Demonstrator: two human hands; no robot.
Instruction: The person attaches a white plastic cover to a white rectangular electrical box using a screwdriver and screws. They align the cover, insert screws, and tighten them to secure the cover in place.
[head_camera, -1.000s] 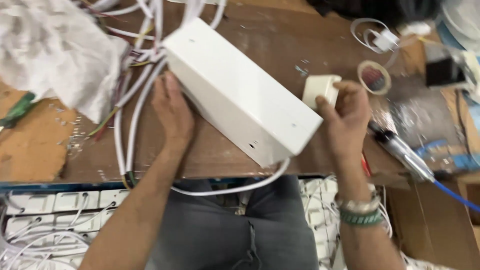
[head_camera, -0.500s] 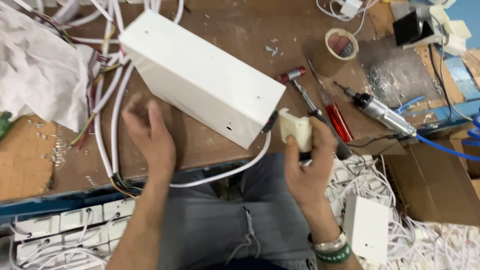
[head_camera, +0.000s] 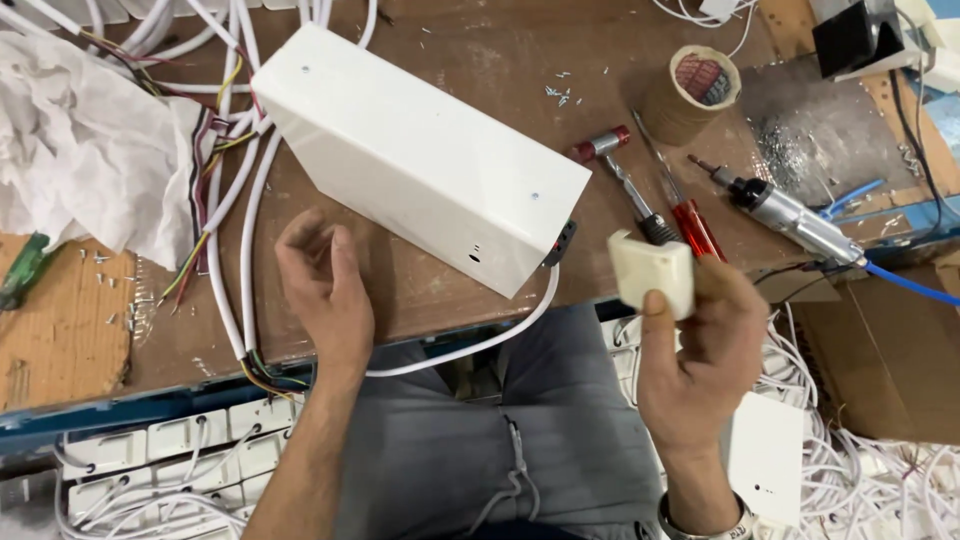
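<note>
Right hand (head_camera: 700, 345) is up in front of the counter edge, fingers wrapped around a small cream plastic plug-shaped block (head_camera: 653, 272), thumb up along its front face. It's a firm grip, and the block sits clear of the counter, just to the right of the big box. Left hand (head_camera: 325, 290) is loosely curled, half open, holding nothing; it rests on the brown wooden counter (head_camera: 480, 60) just beside the near left side of the long white rectangular plastic box (head_camera: 420, 170). Can't tell if the fingertips actually touch the box, it's that close.

The box lies at an angle across the counter, with a thick white cable (head_camera: 470, 345) looping out from under its near right corner and along the counter edge. Where the cable enters the box is hidden. There's a little black connector (head_camera: 560, 243) at that corner, too small to make out properly.

More white cables with coloured wires (head_camera: 225, 200) run along the left, their top ends cut off by the frame. A crumpled white plastic sheet (head_camera: 85, 150) covers the far left. On the right lie a red-handled screwdriver (head_camera: 685, 215), a roll of brown tape (head_camera: 690, 90) and a silver powered driver (head_camera: 795, 222) with a blue hose. The bottom of the view is mostly grey trousers (head_camera: 450, 450), plus white switch plates (head_camera: 180, 450) below the counter, partly hidden.
</note>
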